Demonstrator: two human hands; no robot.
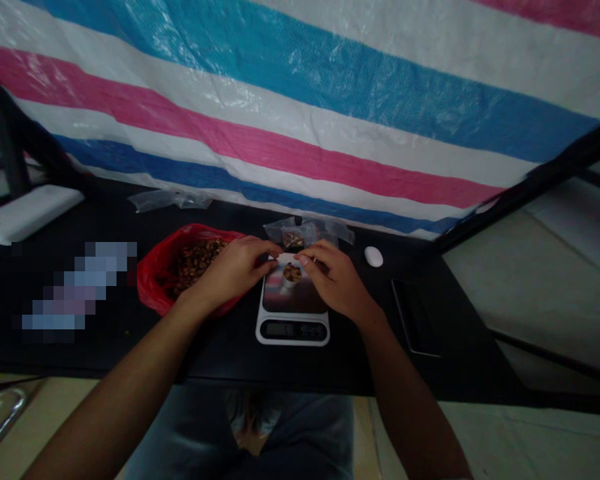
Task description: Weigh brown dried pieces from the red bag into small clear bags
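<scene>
Head camera view: both forearms slant inward from the bottom corners, and the hands meet over the far part of a white kitchen scale [295, 304] set mid-desk [353, 363]. The left hand [241, 267] lies palm down, thumb and forefinger nearly together at the scale's far left; the right hand [337, 277] curls in from the other side, thumb close to its forefinger. Whether either pinches anything, I cannot tell. The scale's long axis runs away from the person, its display end nearest them. Between the hands, brown nut-like pieces [293, 272] show over the plate; what holds them is too blurred to tell. The left hand and wrist cover part of a red bag [153, 283] of similar pieces, while the right hides the scale's right edge. Clear bags [326, 231] lie just beyond. Rightward sit a white oval object [374, 257] and a dark flat device [414, 317].
</scene>
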